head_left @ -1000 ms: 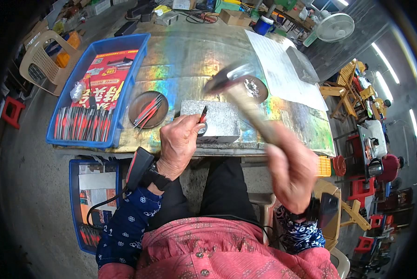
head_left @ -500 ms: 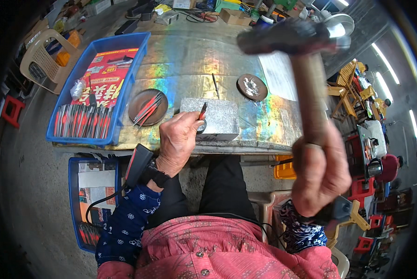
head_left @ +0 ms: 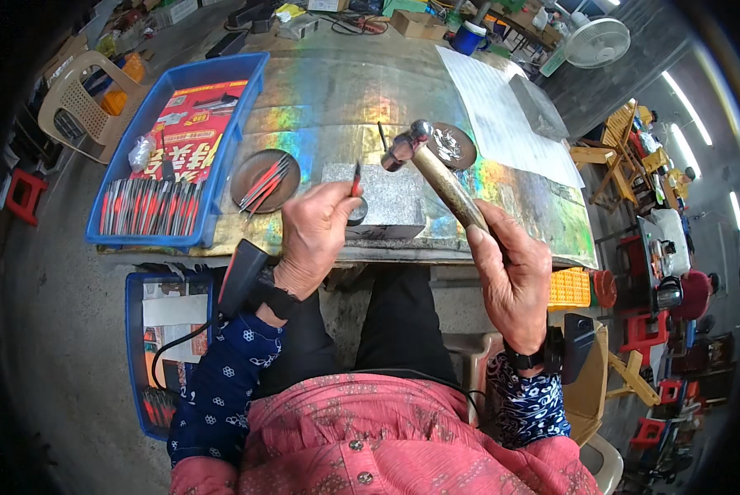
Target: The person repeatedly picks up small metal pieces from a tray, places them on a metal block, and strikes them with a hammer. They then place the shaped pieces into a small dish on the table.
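Observation:
My left hand [head_left: 314, 235] is closed in a pinch on a slim red-and-black piece [head_left: 357, 177], its dark tip pointing up. It is held over the left front part of a speckled grey stone block [head_left: 399, 202], beside a small round dark metal piece [head_left: 358, 212]. My right hand [head_left: 514, 276] grips a hammer [head_left: 452, 190] by its wooden handle. The hammer's metal head is raised above the block's far right corner, apart from the slim piece. The lower end of the slim piece is hidden by my left fingers.
A round brown dish [head_left: 242, 181] holds several red slim pieces; another dish [head_left: 469, 148] holds small silvery bits. A blue tray [head_left: 254, 107] with rows of slim pieces stands left. A thin dark rod [head_left: 382, 136] lies behind the block. White sheets [head_left: 493, 107] lie far right.
The hammer has come down and left from high at the right, its head now over the block. My left hand stays almost in place, still pinching the slim piece.

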{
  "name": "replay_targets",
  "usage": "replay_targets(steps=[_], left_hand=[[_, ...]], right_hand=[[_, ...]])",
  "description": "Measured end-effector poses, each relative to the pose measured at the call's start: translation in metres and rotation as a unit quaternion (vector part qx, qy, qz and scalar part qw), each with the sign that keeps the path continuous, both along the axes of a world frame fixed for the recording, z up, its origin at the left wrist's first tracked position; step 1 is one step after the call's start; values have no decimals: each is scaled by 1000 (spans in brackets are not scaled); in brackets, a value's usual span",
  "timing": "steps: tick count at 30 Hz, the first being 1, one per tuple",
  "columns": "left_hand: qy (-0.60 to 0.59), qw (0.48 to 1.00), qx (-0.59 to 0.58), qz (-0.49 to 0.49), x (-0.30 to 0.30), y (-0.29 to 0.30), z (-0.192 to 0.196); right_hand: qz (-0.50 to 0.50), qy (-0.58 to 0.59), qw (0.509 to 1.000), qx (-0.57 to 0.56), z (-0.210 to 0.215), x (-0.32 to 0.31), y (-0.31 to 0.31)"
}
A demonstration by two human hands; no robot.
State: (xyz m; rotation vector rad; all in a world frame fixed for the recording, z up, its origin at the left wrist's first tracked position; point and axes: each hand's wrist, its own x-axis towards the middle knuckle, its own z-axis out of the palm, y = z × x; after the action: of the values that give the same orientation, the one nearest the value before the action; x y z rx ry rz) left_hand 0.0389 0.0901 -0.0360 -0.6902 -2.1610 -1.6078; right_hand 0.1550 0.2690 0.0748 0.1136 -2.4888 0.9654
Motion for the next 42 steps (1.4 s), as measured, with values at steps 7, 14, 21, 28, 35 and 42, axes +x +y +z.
replay_targets(steps=[7, 14, 21, 28, 35, 42], left_hand=[[-66, 997, 10, 31, -14, -40, 4], [33, 949, -278, 143, -33, -99, -8], [92, 898, -391, 178, -38, -97, -29], [123, 860, -457, 190, -45, -86, -42], [111, 864, -451, 196, -43, -93, -27], [99, 882, -369, 276, -72, -163, 8]], right_hand=[[-57, 2, 998, 19, -45, -3, 7], [-103, 57, 980, 163, -91, -15, 6], [-115, 36, 973, 197, -116, -17, 1], [-95, -51, 979, 170, -121, -14, -4], [-92, -61, 978, 179, -121, -17, -4], [-82, -72, 979, 170, -119, -18, -4]])
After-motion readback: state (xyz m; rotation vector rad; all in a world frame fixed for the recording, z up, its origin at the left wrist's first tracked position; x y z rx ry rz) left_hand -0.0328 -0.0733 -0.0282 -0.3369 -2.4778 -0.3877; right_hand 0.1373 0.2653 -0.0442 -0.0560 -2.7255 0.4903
